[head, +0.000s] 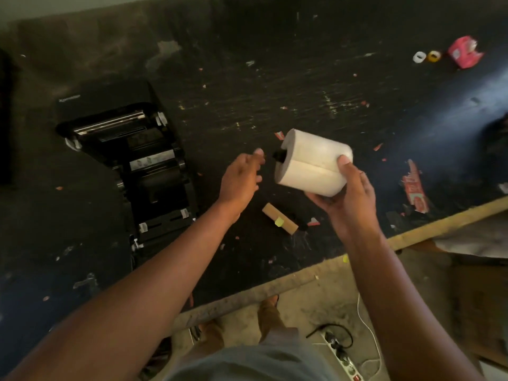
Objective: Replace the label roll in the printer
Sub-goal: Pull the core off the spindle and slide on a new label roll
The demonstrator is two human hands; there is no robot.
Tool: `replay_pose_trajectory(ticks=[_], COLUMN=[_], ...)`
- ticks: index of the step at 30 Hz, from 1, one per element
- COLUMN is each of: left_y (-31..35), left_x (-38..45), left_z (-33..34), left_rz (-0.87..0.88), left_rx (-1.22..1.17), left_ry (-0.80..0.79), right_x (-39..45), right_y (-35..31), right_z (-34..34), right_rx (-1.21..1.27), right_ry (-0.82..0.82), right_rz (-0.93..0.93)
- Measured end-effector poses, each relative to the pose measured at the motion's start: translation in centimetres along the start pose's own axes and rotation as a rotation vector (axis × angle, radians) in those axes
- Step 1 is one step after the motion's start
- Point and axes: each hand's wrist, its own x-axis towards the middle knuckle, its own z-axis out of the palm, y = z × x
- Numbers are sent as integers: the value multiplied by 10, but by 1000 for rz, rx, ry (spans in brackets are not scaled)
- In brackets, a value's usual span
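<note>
My right hand (347,192) grips a full white label roll (310,162), held on its side above the black table, thumb on its top edge. A black spindle end (279,155) sticks out of the roll's left core. My left hand (243,178) hovers just left of that end, fingers apart, holding nothing. The black label printer (129,160) stands at the left with its lid open and its roll bay showing no roll. An empty brown cardboard core (279,222) with a yellow sticker lies on the table below the hands.
The black table (247,92) is littered with paper scraps. At the far right stand small tape rolls (426,56) and a pink dispenser (465,52). Torn red labels (415,185) lie near the wooden front edge (412,235). A power strip (341,353) sits on the floor.
</note>
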Motion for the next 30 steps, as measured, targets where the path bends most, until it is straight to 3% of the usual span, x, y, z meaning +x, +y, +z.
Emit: replay_pose_trajectory(ticks=[5,13,16,19,22,30], left_y=[-22,-54,-57,-58,-57,-58], left_x=[46,75,86,98,107,111], left_z=[32,83,84,78,73,80], left_rz=[113,276,282,227,272,336], left_rx=[633,1208,1225,1156,1232,1192], left_ry=[-133,-421,-399,-294,-195,-214], right_x=[9,10,10,11,11,6], right_y=[-11,5,8,10,11,13], right_z=[-27,-65,-73,-79,-83,-85], right_rx=[26,73,96,116,121,94], right_ry=[99,170,174,175,172,227], right_rz=[-26,9,15,10,5,-1])
